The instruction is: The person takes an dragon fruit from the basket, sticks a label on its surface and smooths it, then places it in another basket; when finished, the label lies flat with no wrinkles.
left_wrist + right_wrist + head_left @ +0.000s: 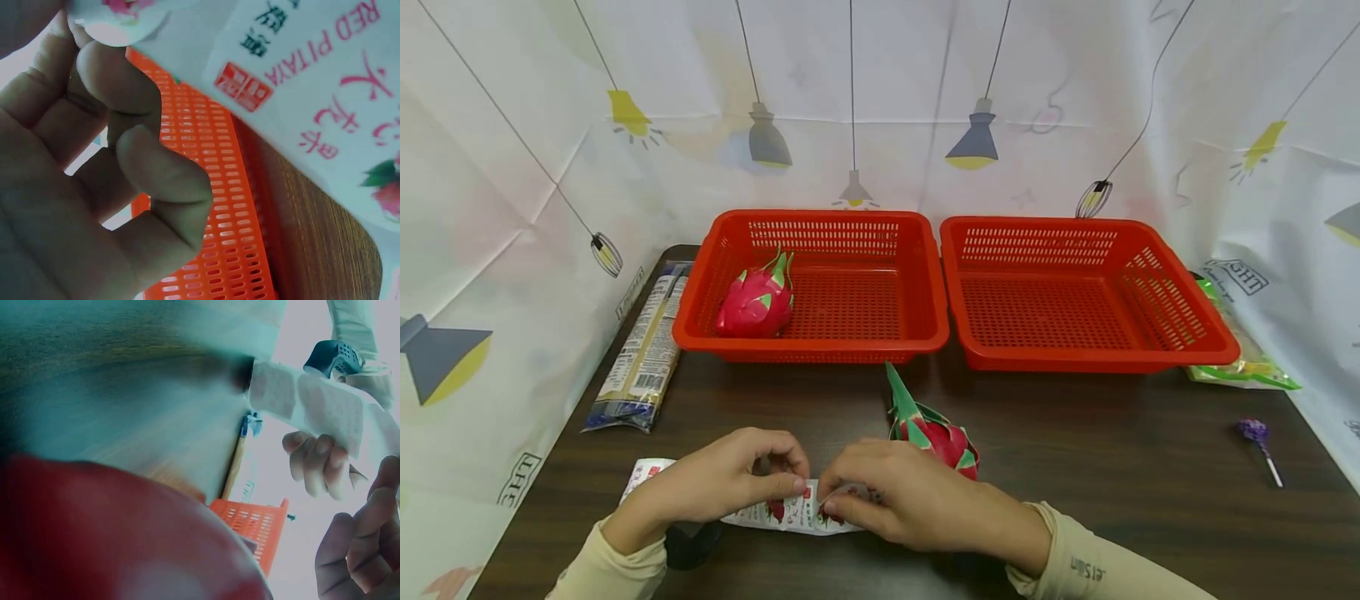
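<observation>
White label strip, hands pinching edge, fruit close.

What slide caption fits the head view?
Left hand and right hand hold a label strip near a dragon fruit; second fruit in a red basket.

"RED PITAYA" and "火龙果" stand on the label strip between left hand and right hand; "Slim" on the right sleeve; "THE" on the cloth leftward, "LIGHT" beyond, rightward.
</observation>
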The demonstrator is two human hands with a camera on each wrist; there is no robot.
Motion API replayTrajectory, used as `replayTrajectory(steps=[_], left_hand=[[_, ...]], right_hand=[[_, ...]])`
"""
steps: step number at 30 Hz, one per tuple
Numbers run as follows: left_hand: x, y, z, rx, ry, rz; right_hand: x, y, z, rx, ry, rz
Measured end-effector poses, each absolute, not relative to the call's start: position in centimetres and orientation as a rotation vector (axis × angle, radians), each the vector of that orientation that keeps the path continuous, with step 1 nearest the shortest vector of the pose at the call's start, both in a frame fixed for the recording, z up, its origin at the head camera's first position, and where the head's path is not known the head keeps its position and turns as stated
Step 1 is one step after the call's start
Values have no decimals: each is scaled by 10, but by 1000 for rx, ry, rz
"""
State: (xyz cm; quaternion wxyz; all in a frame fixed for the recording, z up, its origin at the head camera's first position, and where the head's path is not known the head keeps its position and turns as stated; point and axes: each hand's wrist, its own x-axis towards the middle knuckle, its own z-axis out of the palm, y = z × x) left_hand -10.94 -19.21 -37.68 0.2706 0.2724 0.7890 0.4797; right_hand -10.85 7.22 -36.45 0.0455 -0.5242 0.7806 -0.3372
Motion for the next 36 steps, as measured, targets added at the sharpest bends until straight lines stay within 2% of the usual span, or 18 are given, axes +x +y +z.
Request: replayTrajectory(steps=[12,18,23,32,36], left_hand=[[-115,-200,-373,781,1912,1265],[-122,-204,-383,788,1893,1187],[-126,-201,-398,691,2082,1029],[-113,-185,-414,549,2665,521],[-109,-178,-422,507,2810,382]], right_hand=[[-102,82,-365,-1401,2180,-1183],[-98,91,-362,-1328,2097,-1255],[-95,99,-362,-1282,2097,-1354],[-101,121,-359,-1381,2241,-1483],[-104,127,-359,-1305,2299,-1552]])
